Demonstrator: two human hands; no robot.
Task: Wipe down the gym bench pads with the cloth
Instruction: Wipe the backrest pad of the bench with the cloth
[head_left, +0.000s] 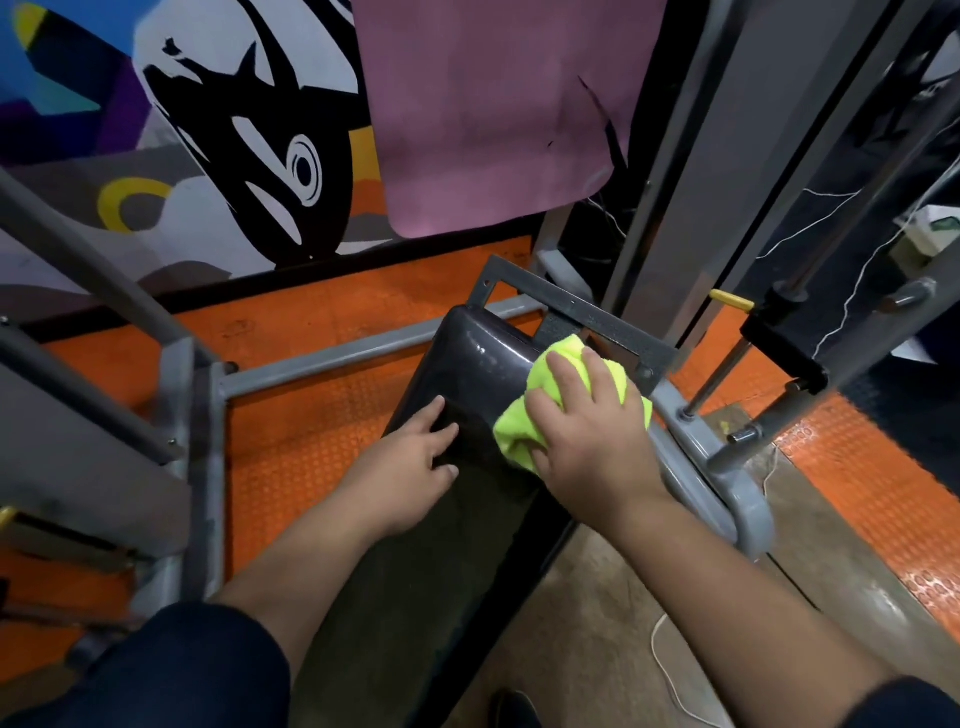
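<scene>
My right hand (587, 431) clutches the yellow cloth (524, 431) on the bench pad (467, 374); my left hand (410, 467) lies open, apparently flat, beside it.

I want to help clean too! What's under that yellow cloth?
The black bench pad lies under the yellow cloth, and the right hand presses on top. The pad's part beneath the cloth is covered, so it cannot be seen.

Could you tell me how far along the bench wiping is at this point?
Done: cannot tell; only the pad's far end shows a sheen. In hand: the right hand presses the cloth on the pad's right edge while the left hand rests flat on it. Left: probably the near stretch.
</scene>
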